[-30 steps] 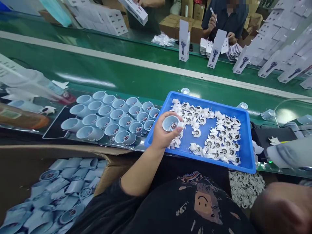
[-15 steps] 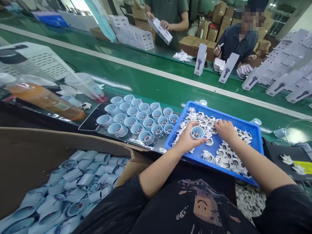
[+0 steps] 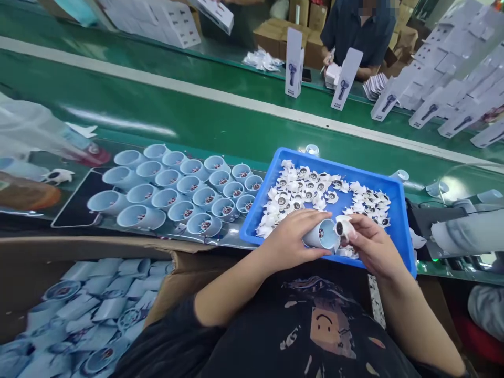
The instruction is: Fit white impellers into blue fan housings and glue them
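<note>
My left hand (image 3: pixel 291 236) is wrapped round a light-blue cylindrical housing (image 3: pixel 315 237), its open end tilted to the right. Small reddish parts show inside it. Between the fingers of my right hand (image 3: pixel 372 244) is a white fan blade (image 3: pixel 344 228) with a dark round hub, close beside the housing's mouth. Both hands are over the near side of a blue tray (image 3: pixel 262 197), which holds many loose white fan blades (image 3: pixel 311 184).
Rows of upright blue housings (image 3: pixel 189 189) stand left of the tray. A cardboard box (image 3: pixel 173 283) full of more housings is at lower left. Across the green conveyor (image 3: pixel 220 126) stand white printed boxes (image 3: pixel 346 79), and a co-worker (image 3: pixel 358 37) sits behind them.
My right hand has lifted a fan blade from the tray and brought it to the housing. My left hand has moved nearer my body and tipped the housing rightward. The view has shifted.
</note>
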Motion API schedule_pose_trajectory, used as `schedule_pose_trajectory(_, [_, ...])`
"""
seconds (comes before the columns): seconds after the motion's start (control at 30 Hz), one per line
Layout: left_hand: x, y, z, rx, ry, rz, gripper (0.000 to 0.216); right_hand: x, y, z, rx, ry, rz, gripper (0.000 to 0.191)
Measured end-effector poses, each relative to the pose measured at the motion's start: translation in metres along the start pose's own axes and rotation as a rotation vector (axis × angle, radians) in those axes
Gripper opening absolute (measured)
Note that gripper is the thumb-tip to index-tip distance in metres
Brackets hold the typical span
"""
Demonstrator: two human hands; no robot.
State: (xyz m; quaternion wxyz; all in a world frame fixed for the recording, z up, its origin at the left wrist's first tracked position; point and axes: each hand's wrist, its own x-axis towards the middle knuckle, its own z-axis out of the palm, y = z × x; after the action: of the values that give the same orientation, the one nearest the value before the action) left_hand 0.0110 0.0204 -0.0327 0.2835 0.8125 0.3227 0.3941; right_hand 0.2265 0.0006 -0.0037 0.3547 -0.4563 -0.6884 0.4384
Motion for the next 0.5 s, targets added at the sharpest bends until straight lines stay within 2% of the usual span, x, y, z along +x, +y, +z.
schedule_pose_trajectory(0.07, [-0.001,0.004,0.002,0.059,0.004,0.061,0.057,-0.001,-0.011,0.001,-0.065,0.02,-0.061,0.018])
schedule_pose_trajectory(0.2, [-0.004,0.012,0.005,0.153,0.1,0.221,0.046,0.002,-0.028,0.006,-0.46,0.045,-0.355,0.008])
schedule_pose_trajectory(0.27, [-0.006,0.015,0.006,0.202,0.153,0.252,0.045,0.006,-0.029,0.011,-0.551,0.044,-0.436,0.013])
schedule_pose_trajectory(0.4, [-0.006,0.018,0.01,0.263,0.208,0.226,0.047,0.011,-0.021,0.015,-0.549,0.057,-0.447,0.022])
schedule_pose_trajectory(0.5, [-0.005,0.017,0.009,0.219,0.189,0.214,0.051,0.003,-0.023,0.007,-0.565,0.077,-0.421,0.023])
